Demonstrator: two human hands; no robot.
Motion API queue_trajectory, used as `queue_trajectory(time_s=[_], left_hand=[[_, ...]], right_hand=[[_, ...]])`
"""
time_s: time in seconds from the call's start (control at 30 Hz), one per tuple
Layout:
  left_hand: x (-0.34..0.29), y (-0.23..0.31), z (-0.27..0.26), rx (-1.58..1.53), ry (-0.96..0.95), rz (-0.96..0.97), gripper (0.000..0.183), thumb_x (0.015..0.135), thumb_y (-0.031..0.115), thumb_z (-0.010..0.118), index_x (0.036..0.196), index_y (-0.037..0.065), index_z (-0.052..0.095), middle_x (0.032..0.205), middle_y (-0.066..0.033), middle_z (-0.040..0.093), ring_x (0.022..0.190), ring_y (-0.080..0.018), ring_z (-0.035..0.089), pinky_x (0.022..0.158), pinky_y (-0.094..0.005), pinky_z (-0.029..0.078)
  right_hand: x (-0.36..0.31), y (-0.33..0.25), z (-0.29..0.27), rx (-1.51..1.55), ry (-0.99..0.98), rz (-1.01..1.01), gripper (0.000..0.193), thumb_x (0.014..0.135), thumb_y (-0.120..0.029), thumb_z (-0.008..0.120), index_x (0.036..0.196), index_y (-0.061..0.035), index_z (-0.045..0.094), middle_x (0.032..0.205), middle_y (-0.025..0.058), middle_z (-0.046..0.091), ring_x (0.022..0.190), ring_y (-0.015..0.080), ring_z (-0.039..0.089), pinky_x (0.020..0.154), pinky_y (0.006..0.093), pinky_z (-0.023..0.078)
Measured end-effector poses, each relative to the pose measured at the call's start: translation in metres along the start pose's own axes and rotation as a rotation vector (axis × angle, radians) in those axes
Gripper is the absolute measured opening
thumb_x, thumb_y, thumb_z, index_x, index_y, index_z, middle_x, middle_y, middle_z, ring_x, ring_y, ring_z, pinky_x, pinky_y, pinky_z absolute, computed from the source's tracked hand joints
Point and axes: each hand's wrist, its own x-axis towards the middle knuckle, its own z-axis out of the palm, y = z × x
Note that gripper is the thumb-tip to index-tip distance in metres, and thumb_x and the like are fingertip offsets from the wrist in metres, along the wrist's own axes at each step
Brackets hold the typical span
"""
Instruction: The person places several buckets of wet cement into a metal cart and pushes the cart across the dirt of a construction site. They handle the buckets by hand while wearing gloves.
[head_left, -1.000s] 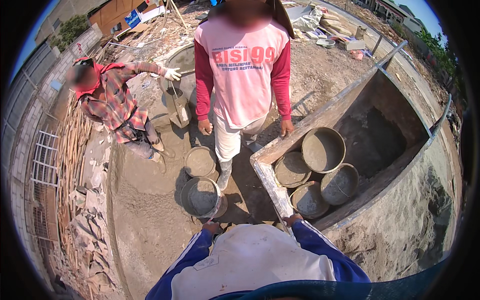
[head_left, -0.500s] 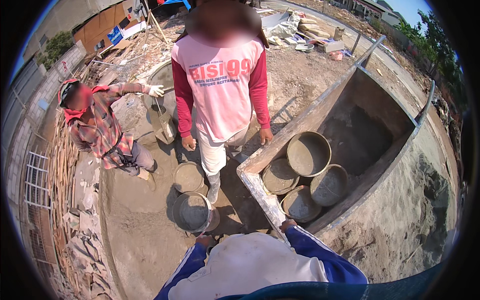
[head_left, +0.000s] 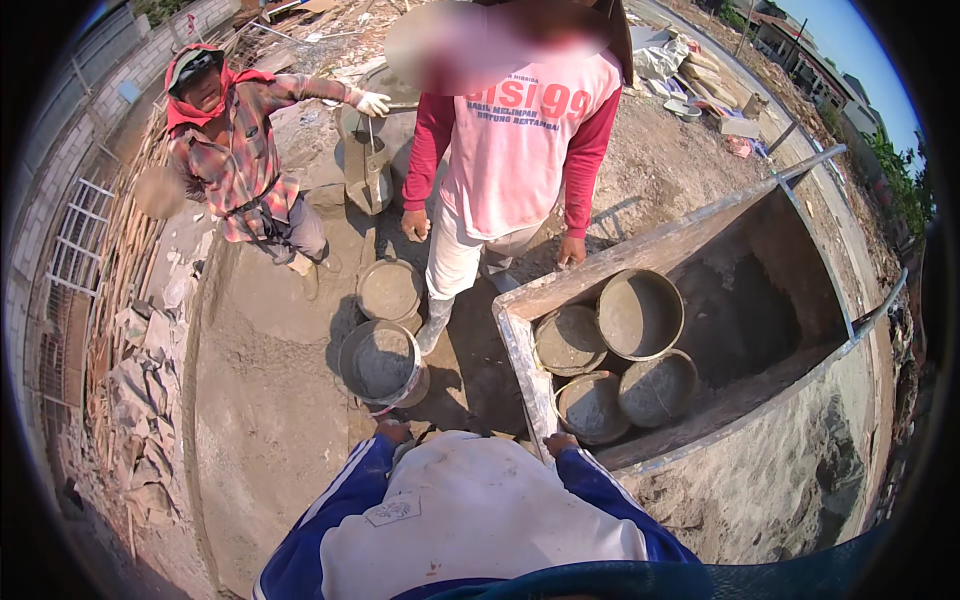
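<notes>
My left hand (head_left: pixel 393 430) is closed at the near side of a mortar-smeared bucket (head_left: pixel 382 362), where its thin handle comes down. The bucket stands on the wet ground with grey mix inside. My right hand (head_left: pixel 560 443) is curled over the near corner rim of a large metal trough (head_left: pixel 525 365). Inside that trough, close to my right hand, sit several round buckets of grey mix, among them a near one (head_left: pixel 593 407) and a raised one (head_left: pixel 641 314). My fingers are partly hidden in both places.
A person in a pink shirt (head_left: pixel 520 180) stands just ahead, beside a second bucket (head_left: pixel 390 290). At the left, another person in a plaid shirt (head_left: pixel 240 150) holds a hanging bucket (head_left: pixel 368 175) with a gloved hand. Bamboo poles (head_left: pixel 125 300) and crumpled sacks (head_left: pixel 140 420) line the left edge.
The view has shifted, so the people and trough sit farther right in it. The plaid-shirted person's head has turned up. My hands keep their places at the bucket and the trough's corner.
</notes>
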Motion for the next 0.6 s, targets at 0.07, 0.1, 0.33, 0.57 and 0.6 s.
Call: queue_trajectory(time_s=[0.07,0.1,0.33,0.57,0.6], left_hand=[[0.000,0.011,0.000,0.085,-0.056,0.049,0.052,0.076,0.047,0.055,0.093,-0.001,0.064,0.098,-0.0212,0.062,0.097,-0.0337,0.058,0.080,-0.0400,0.044],[0.002,0.004,-0.003,0.172,-0.093,0.079,0.053,0.075,0.048,0.055,0.094,-0.001,0.064,0.099,-0.0210,0.062,0.097,-0.0334,0.058,0.080,-0.0400,0.045],[0.025,-0.027,0.012,0.008,-0.097,-0.149,0.067,0.067,0.056,0.061,0.097,-0.004,0.062,0.105,-0.0225,0.061,0.102,-0.0331,0.056,0.084,-0.0383,0.045],[-0.007,0.013,-0.003,0.076,0.028,-0.148,0.059,0.072,0.052,0.057,0.100,0.001,0.063,0.107,-0.0219,0.059,0.106,-0.0332,0.054,0.087,-0.0383,0.043],[-0.008,0.001,-0.009,0.094,0.024,-0.115,0.058,0.073,0.052,0.056,0.100,0.001,0.063,0.108,-0.0214,0.060,0.106,-0.0331,0.054,0.087,-0.0383,0.043]], right_hand=[[0.012,0.023,0.024,0.026,0.039,0.019,0.029,0.089,-0.028,0.041,0.111,-0.0194,0.058,0.113,0.0047,0.058,0.105,0.0273,0.056,0.082,0.0422,0.047],[0.014,0.017,0.022,0.005,0.036,-0.013,0.028,0.089,-0.028,0.042,0.110,-0.0191,0.058,0.112,0.0047,0.058,0.103,0.0268,0.057,0.080,0.0421,0.048],[0.020,0.007,0.002,0.055,0.084,-0.001,0.026,0.086,-0.027,0.048,0.107,-0.0171,0.059,0.108,0.0046,0.060,0.098,0.0248,0.059,0.073,0.0420,0.049],[-0.005,-0.004,-0.011,0.095,0.069,0.037,0.027,0.086,-0.027,0.047,0.110,-0.0188,0.059,0.110,0.0045,0.059,0.101,0.0268,0.058,0.078,0.0414,0.048],[0.001,-0.012,-0.015,0.091,0.029,0.007,0.029,0.085,-0.026,0.050,0.112,-0.0202,0.057,0.112,0.0061,0.058,0.103,0.0276,0.057,0.079,0.0424,0.048]])
